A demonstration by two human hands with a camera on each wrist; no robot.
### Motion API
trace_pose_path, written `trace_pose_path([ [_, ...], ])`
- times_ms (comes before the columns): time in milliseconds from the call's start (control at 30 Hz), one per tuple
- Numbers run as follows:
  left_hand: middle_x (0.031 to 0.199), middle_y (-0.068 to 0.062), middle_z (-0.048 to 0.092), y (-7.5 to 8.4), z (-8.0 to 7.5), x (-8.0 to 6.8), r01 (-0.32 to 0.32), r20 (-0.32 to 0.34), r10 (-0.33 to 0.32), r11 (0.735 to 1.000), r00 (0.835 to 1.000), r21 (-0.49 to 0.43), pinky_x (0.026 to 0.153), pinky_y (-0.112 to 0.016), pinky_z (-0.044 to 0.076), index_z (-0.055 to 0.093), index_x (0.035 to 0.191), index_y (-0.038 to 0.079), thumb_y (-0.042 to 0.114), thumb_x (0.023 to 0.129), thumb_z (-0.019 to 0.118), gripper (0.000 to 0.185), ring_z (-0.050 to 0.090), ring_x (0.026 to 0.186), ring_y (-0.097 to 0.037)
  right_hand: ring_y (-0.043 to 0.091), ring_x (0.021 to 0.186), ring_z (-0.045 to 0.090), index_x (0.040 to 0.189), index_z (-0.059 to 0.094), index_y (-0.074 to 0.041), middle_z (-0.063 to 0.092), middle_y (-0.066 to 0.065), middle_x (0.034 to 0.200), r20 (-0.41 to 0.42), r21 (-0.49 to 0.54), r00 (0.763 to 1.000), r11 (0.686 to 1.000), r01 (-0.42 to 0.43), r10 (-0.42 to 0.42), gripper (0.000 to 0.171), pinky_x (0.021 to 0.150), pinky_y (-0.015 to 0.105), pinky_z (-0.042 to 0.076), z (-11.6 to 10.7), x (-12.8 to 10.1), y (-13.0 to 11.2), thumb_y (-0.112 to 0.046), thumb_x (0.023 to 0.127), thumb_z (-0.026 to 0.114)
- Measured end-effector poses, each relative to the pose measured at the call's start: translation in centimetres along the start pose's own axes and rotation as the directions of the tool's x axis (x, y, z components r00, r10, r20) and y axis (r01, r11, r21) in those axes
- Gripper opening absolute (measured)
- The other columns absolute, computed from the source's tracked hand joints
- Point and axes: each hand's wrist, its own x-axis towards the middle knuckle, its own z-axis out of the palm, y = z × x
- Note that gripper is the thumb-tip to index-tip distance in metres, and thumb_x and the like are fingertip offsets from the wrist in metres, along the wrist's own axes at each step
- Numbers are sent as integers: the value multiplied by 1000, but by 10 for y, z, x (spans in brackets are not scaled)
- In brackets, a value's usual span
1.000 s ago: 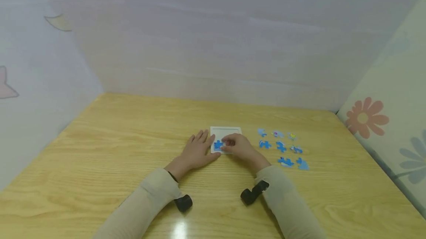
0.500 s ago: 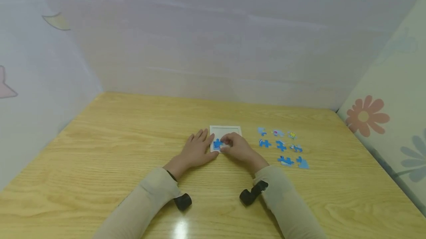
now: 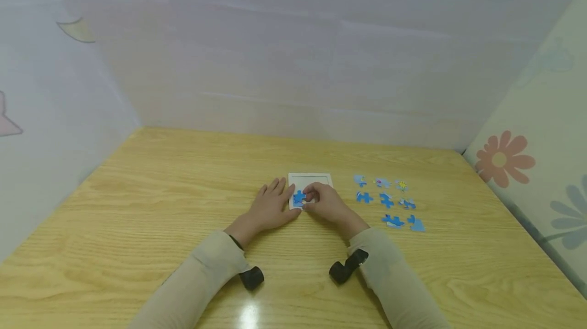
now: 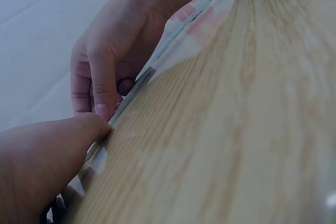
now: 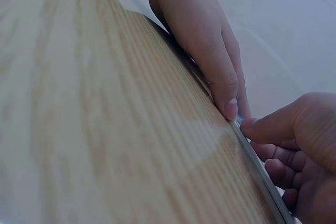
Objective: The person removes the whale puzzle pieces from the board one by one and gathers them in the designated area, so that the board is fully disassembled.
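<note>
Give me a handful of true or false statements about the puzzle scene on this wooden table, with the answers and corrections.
1. A blue puzzle piece lies in the white frame. True.
2. The left hand lifts the frame off the table. False: it lies flat on the wooden table, its fingers against the frame's left edge.
3. The loose puzzle pieces lie to the right of the frame. True.
4. The frame is full of pieces. False: only one blue piece shows, at its near left corner; the rest looks white.
5. The right hand rests far from the frame. False: its fingers curl over the frame beside the blue piece.
</note>
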Motion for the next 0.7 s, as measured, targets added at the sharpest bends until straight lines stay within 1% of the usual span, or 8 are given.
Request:
trace_pose_path([
  [133, 153, -22, 18, -1, 0, 0, -5, -2, 5, 1000, 1000, -3, 113, -57, 14, 32, 146, 8, 47, 93, 47, 67, 13, 143, -38, 13, 68, 47, 100, 62, 1, 63, 9, 85, -5, 17, 1000, 1000, -10, 10, 24, 62, 22, 39, -1, 0, -1, -3, 78, 69],
  [267, 153, -22, 17, -1, 0, 1, -10, -2, 10, 1000, 1000, -15, 113, -57, 13, 32, 146, 9, 47, 93, 46, 67, 12, 143, -38, 12, 67, 48, 100, 62, 2, 63, 10, 85, 2, 41, 1000, 999, 3, -3, 23, 62, 22, 40, -2, -1, -3, -1, 78, 68],
  [367, 154, -21, 16, -1, 0, 1, -13, 3, 13, 1000, 1000, -21, 113, -57, 12, 31, 146, 10, 48, 93, 44, 67, 11, 143, -38, 12, 68, 49, 101, 62, 3, 62, 11, 86, 22, 55, 1000, 998, 16, -17, 22, 62, 22, 42, -6, -3, -5, -1, 80, 67],
  [433, 153, -22, 17, -2, 1, 1, -14, 1, 14, 1000, 1000, -21, 113, -57, 12, 32, 146, 9, 48, 93, 44, 67, 12, 143, -38, 13, 68, 49, 102, 61, 3, 62, 12, 88, 44, 56, 998, 998, 32, -34, 21, 61, 22, 42, -10, -4, -7, -2, 82, 66],
  [533, 153, -22, 18, -2, 0, 1, -9, -5, 9, 1000, 1000, -19, 113, -57, 13, 32, 145, 8, 48, 93, 45, 67, 13, 143, -38, 13, 69, 48, 104, 61, 2, 62, 11, 89, 64, 30, 995, 997, 76, -78, 22, 61, 23, 41, -19, -7, -10, -5, 84, 66],
  [700, 153, -21, 17, -3, -1, 2, 3, 2, -3, 1000, 1000, -13, 113, -56, 13, 31, 146, 9, 49, 92, 46, 69, 13, 143, -37, 14, 71, 48, 107, 61, 1, 62, 13, 91, 55, 14, 988, 990, 144, -144, 25, 61, 24, 41, -39, -18, -15, -9, 84, 67],
])
